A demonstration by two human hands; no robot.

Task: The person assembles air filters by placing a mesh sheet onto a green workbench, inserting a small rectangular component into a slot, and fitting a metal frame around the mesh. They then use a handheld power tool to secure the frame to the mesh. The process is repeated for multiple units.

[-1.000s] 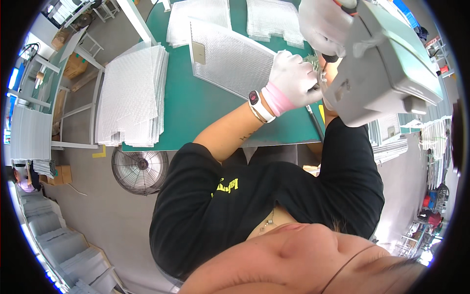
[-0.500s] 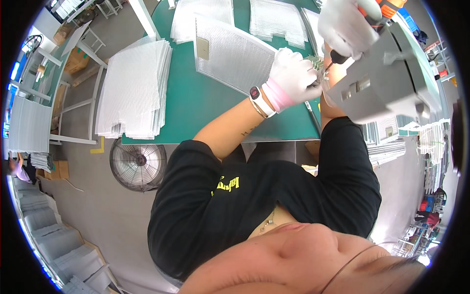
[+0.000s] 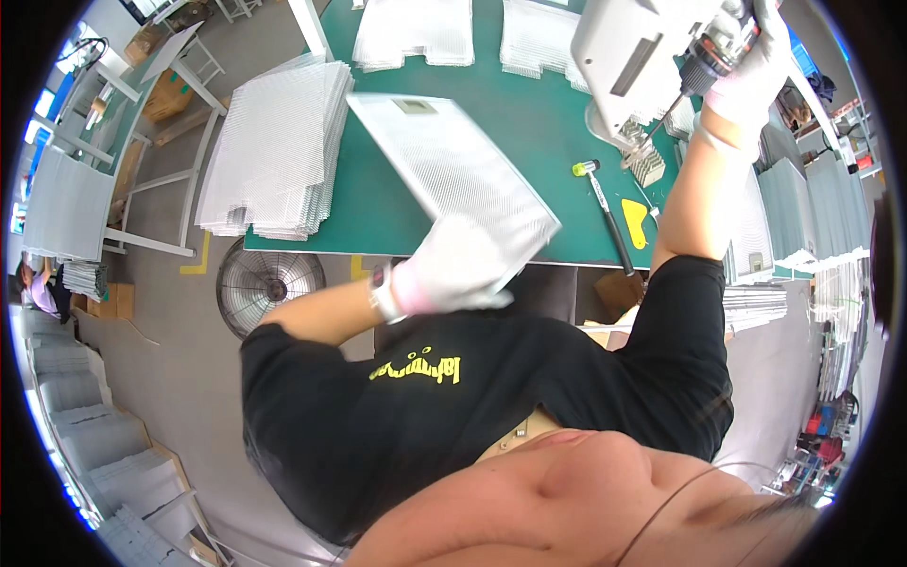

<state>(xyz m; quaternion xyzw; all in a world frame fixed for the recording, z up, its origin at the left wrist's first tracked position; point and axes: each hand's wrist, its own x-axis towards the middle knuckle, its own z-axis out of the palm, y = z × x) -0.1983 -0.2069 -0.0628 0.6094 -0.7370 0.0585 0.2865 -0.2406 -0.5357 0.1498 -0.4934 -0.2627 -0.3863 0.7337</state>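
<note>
My left hand point(image 3: 449, 269), in a white glove with a pink cuff, closes on the near edge of a framed mesh panel point(image 3: 463, 161). The panel tilts above the table, and motion blurs the fingers. My gloved right hand point(image 3: 761, 71) is wrapped around an orange-and-black power screwdriver point(image 3: 713, 59). Its long thin bit points down and left, its tip beside the front of a pale grey box-shaped machine point(image 3: 609, 61) with a dark slot and a clear guard. Small metal pieces point(image 3: 648, 168) lie just below the machine.
Stacked mesh sheets point(image 3: 274, 151) rest at the table's left, with further stacks point(image 3: 416, 33) at the back. A small hammer point(image 3: 605, 208) and a yellow scraper point(image 3: 634, 223) lie on the green table point(image 3: 397, 217). A floor fan point(image 3: 274, 288) stands below the left edge.
My left hand has moved from beside the machine down and left to the panel's near edge. The panel has turned. The machine has shifted left and up; the screwdriver now shows more fully.
</note>
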